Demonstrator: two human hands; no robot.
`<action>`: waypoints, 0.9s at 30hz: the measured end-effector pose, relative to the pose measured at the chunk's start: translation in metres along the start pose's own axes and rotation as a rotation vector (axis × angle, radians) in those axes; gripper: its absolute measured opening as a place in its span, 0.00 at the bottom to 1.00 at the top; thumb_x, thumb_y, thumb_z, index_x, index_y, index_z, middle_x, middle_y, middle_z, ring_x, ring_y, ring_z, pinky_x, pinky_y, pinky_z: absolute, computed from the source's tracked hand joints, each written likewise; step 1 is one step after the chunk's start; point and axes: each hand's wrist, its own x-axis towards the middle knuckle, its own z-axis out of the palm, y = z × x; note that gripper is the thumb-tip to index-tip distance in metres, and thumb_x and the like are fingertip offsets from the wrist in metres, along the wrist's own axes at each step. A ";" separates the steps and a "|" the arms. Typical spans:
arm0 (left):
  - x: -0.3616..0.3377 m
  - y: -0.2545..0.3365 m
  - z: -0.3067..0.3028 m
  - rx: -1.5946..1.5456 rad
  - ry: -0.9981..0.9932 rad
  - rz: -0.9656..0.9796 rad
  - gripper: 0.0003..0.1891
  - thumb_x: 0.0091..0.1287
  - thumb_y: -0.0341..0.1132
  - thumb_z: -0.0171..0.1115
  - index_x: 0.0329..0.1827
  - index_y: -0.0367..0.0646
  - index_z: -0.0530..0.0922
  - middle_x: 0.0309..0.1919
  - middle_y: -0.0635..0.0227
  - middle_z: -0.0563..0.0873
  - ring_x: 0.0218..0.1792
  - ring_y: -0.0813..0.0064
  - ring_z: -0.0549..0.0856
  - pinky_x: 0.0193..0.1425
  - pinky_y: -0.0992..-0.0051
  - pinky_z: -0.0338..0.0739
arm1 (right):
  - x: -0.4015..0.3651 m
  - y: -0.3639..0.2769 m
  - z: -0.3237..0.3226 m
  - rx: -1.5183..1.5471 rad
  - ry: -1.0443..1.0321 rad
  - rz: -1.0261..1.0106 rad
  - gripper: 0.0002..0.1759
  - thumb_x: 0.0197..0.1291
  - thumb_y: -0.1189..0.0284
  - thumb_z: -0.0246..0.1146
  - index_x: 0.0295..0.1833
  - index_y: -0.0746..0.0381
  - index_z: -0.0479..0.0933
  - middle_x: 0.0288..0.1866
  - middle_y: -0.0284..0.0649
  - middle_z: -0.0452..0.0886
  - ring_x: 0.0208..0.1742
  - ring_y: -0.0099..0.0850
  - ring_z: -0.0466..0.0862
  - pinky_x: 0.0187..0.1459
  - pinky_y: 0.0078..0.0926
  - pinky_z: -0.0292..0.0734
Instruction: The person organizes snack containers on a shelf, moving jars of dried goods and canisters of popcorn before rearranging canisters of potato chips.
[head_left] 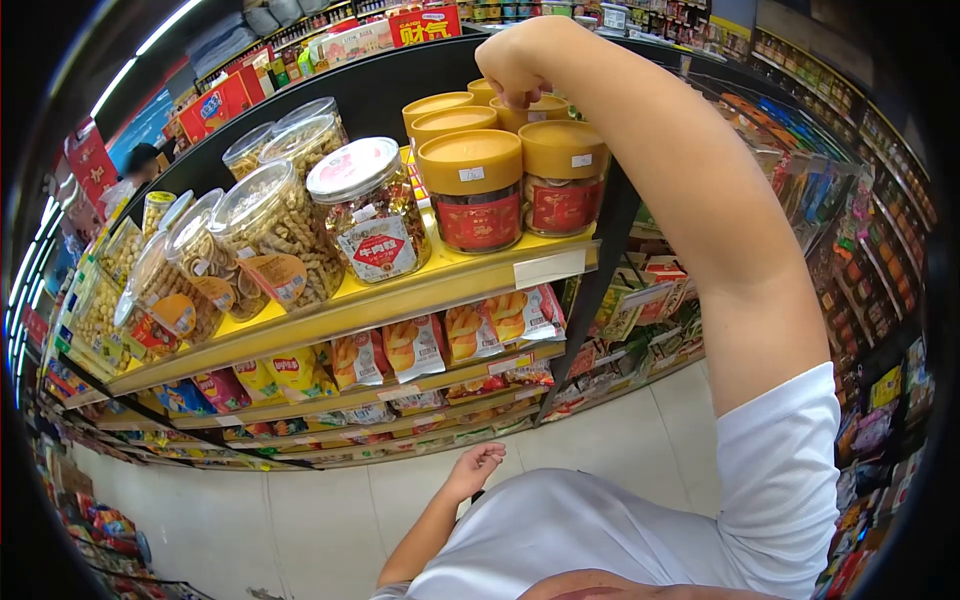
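Note:
My right hand point(516, 62) reaches over the top shelf, its bent fingers at the lid of a yellow-lidded jar point(530, 112) in the back row. Whether they grip the jar cannot be seen. Two red-labelled jars with yellow lids, a left one point(470, 190) and a right one point(565, 178), stand in front. Left of them is a white-lidded jar point(370, 210). Low in front of my body, over the floor, my left hand point(474, 471) hangs with loosely curled fingers, apart from one another and holding nothing.
Clear tubs of snacks point(280, 235) line the yellow shelf point(450, 265) to the left. Bagged snacks point(413, 347) fill the shelves below. A dark post point(600, 275) divides this shelf from the racks on the right. A person point(135, 175) is at the far left.

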 end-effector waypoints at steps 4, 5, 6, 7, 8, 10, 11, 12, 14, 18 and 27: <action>0.001 0.003 -0.002 -0.005 0.001 -0.009 0.17 0.79 0.33 0.60 0.66 0.35 0.79 0.56 0.63 0.88 0.54 0.76 0.85 0.64 0.72 0.79 | 0.024 0.014 0.000 -0.051 0.335 -0.035 0.14 0.52 0.81 0.74 0.47 0.61 0.88 0.45 0.43 0.91 0.45 0.38 0.91 0.44 0.36 0.88; 0.002 0.000 -0.002 0.000 0.004 -0.009 0.17 0.79 0.33 0.60 0.66 0.35 0.79 0.56 0.63 0.88 0.54 0.76 0.85 0.64 0.72 0.79 | 0.032 0.014 -0.002 0.028 0.323 0.004 0.14 0.53 0.82 0.73 0.46 0.61 0.87 0.46 0.44 0.91 0.49 0.42 0.90 0.49 0.35 0.87; 0.004 -0.002 -0.003 0.003 0.008 -0.008 0.17 0.79 0.33 0.60 0.66 0.35 0.79 0.56 0.63 0.88 0.54 0.76 0.85 0.63 0.72 0.79 | 0.039 0.016 0.000 0.030 0.324 -0.013 0.15 0.53 0.82 0.73 0.47 0.61 0.87 0.46 0.44 0.91 0.49 0.42 0.90 0.49 0.35 0.87; 0.005 -0.004 -0.005 0.000 0.016 -0.005 0.17 0.79 0.33 0.60 0.66 0.35 0.79 0.56 0.63 0.88 0.54 0.76 0.85 0.63 0.72 0.80 | 0.044 0.018 0.002 0.032 0.325 -0.033 0.15 0.54 0.81 0.74 0.49 0.61 0.87 0.47 0.45 0.91 0.50 0.41 0.90 0.50 0.35 0.87; 0.005 -0.003 -0.005 -0.003 0.026 -0.003 0.17 0.79 0.33 0.60 0.66 0.35 0.79 0.56 0.63 0.88 0.54 0.76 0.86 0.63 0.72 0.80 | 0.053 0.019 0.005 0.034 0.325 -0.054 0.16 0.55 0.81 0.74 0.50 0.61 0.87 0.47 0.45 0.91 0.51 0.41 0.90 0.50 0.35 0.87; 0.002 -0.001 -0.006 -0.010 0.044 0.002 0.17 0.79 0.33 0.60 0.66 0.35 0.79 0.56 0.63 0.88 0.54 0.76 0.86 0.63 0.72 0.80 | 0.075 0.019 0.009 0.053 0.267 0.019 0.15 0.56 0.78 0.76 0.50 0.60 0.88 0.50 0.45 0.91 0.55 0.40 0.89 0.54 0.36 0.86; 0.001 0.000 -0.007 -0.011 0.051 0.005 0.17 0.79 0.33 0.60 0.66 0.35 0.79 0.55 0.63 0.88 0.54 0.76 0.86 0.63 0.72 0.80 | 0.078 0.019 0.012 0.062 0.253 0.037 0.14 0.56 0.77 0.76 0.49 0.60 0.88 0.50 0.45 0.91 0.56 0.40 0.89 0.54 0.37 0.86; -0.001 -0.001 -0.007 -0.016 0.060 0.007 0.17 0.79 0.33 0.60 0.66 0.35 0.80 0.55 0.63 0.88 0.54 0.76 0.86 0.63 0.72 0.80 | 0.083 0.020 0.017 0.070 0.237 0.052 0.14 0.56 0.77 0.77 0.49 0.60 0.88 0.51 0.44 0.91 0.57 0.39 0.89 0.54 0.37 0.86; -0.006 -0.003 -0.008 -0.041 0.086 0.012 0.16 0.79 0.33 0.60 0.66 0.36 0.80 0.55 0.63 0.88 0.53 0.77 0.86 0.63 0.73 0.80 | 0.093 0.023 0.029 0.133 0.248 0.068 0.12 0.54 0.75 0.78 0.45 0.59 0.89 0.48 0.43 0.91 0.52 0.38 0.90 0.52 0.37 0.85; -0.013 -0.005 -0.013 -0.061 0.099 0.021 0.16 0.79 0.33 0.60 0.65 0.36 0.80 0.55 0.63 0.89 0.53 0.77 0.86 0.62 0.73 0.80 | 0.100 0.025 0.037 0.172 0.210 0.028 0.09 0.53 0.73 0.77 0.41 0.60 0.88 0.40 0.40 0.91 0.42 0.36 0.90 0.44 0.35 0.84; -0.013 0.000 -0.014 -0.046 0.083 -0.001 0.16 0.79 0.30 0.58 0.67 0.37 0.79 0.56 0.65 0.88 0.55 0.75 0.86 0.60 0.73 0.81 | 0.033 -0.015 -0.021 0.349 -0.159 0.288 0.11 0.61 0.71 0.71 0.48 0.59 0.88 0.45 0.43 0.91 0.42 0.38 0.90 0.43 0.38 0.86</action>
